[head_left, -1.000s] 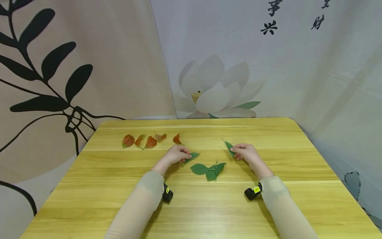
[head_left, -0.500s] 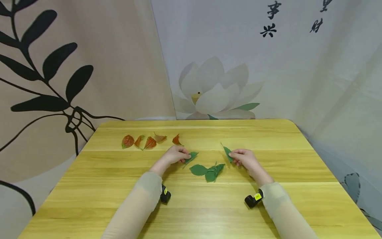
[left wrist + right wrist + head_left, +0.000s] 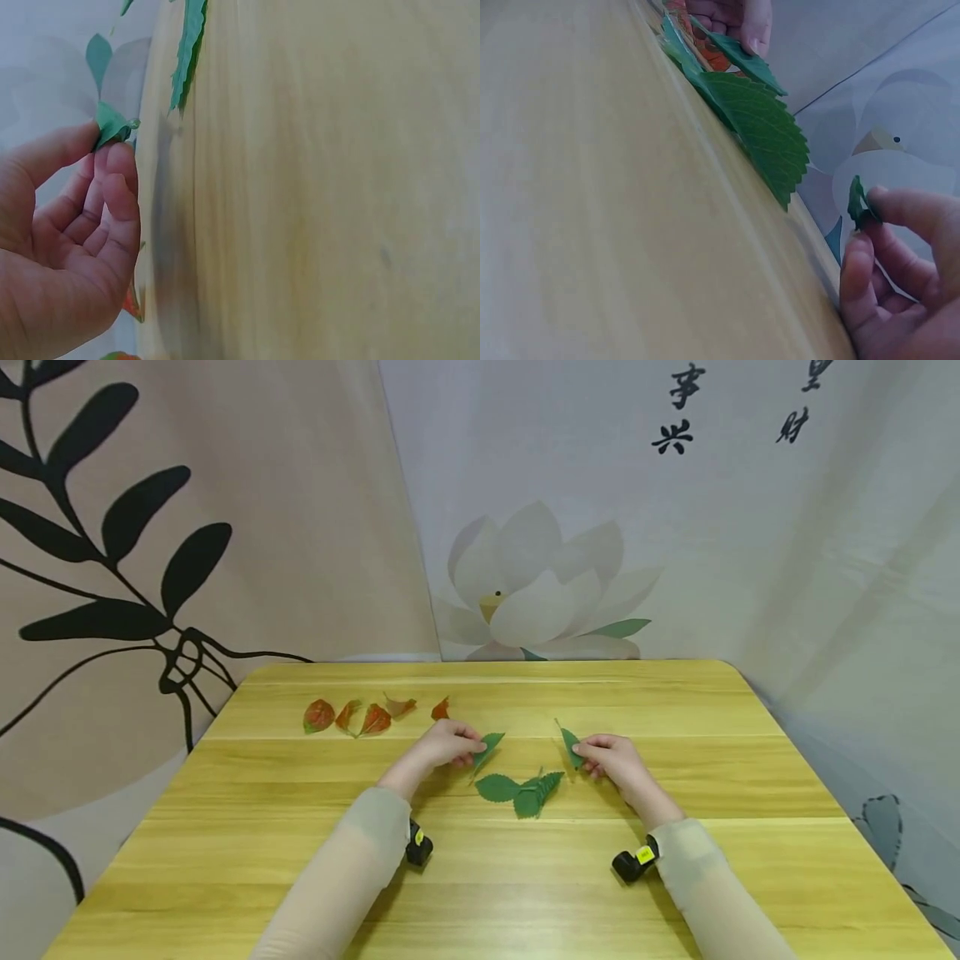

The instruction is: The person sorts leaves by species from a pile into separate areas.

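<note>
My left hand (image 3: 448, 745) pinches a green leaf (image 3: 489, 747) between thumb and fingertips, above the table left of centre. In the left wrist view this leaf (image 3: 111, 124) looks folded at the fingertips. My right hand (image 3: 613, 756) pinches another green leaf (image 3: 571, 747), its thin stem pointing up and away. The right wrist view shows that leaf (image 3: 857, 204) bent between thumb and finger. Between and nearer than the hands lies a small cluster of green leaves (image 3: 527, 792) with toothed edges, overlapping on the table.
Several red-orange leaves (image 3: 376, 719) lie in a row at the back left of the wooden table (image 3: 540, 885). One red leaf (image 3: 441, 707) sits just behind my left hand, partly hidden by it. A printed curtain (image 3: 315, 510) hangs behind the table's far edge.
My left hand has moved slightly right and up with its leaf, which now stands steeper. The right hand has shifted slightly left and lower with its leaf. The table leaves stay put.
</note>
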### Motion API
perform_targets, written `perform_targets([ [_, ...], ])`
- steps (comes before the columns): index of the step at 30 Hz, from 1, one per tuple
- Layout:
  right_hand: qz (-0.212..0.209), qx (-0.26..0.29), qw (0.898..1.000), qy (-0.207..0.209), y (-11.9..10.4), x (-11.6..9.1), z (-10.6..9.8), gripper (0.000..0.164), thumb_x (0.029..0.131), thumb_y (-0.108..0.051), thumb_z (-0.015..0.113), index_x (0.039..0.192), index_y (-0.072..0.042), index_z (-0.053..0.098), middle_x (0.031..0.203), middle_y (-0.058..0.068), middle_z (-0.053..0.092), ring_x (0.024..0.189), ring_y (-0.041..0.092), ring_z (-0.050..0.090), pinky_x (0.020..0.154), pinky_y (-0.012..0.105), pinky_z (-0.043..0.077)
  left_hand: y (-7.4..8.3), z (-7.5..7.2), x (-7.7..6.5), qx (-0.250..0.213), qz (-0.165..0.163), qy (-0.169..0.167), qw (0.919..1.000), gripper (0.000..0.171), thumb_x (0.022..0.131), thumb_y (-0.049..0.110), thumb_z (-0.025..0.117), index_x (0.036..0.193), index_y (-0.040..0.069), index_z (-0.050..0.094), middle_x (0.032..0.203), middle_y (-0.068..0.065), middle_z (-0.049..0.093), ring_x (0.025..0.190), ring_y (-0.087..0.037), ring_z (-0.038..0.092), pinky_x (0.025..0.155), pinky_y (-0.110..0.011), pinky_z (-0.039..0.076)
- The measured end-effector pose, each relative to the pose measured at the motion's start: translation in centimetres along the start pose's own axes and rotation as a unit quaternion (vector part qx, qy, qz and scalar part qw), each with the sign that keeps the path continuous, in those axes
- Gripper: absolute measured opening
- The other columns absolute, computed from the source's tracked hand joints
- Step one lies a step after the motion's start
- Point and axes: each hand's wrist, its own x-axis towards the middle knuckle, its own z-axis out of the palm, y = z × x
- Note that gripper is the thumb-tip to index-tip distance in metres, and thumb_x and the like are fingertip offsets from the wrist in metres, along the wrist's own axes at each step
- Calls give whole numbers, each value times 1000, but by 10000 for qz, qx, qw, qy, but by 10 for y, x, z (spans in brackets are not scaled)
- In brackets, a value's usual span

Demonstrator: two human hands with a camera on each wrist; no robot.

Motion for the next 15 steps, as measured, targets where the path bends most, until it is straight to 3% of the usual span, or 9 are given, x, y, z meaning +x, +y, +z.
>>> perform_targets([
  [7, 10, 55, 10000, -59, -10, -8, 0, 24, 93, -12, 66, 104, 9, 63, 72, 6, 60, 65, 15, 55, 57, 26, 50, 4, 4, 5, -313, 12, 221, 9993, 14, 90, 11, 70, 97, 0, 68, 79, -7, 63, 65, -16, 60, 59, -28, 51],
  [15, 22, -64, 10000, 42, -2, -2, 0, 31, 92, -16, 67, 110, 8, 62, 74, 6, 60, 64, 14, 56, 55, 24, 50, 11, 6, 17, -654, 60, 697, 9954, 16, 89, 9, 71, 100, -3, 67, 82, -9, 64, 62, -15, 62, 58, -29, 52],
])
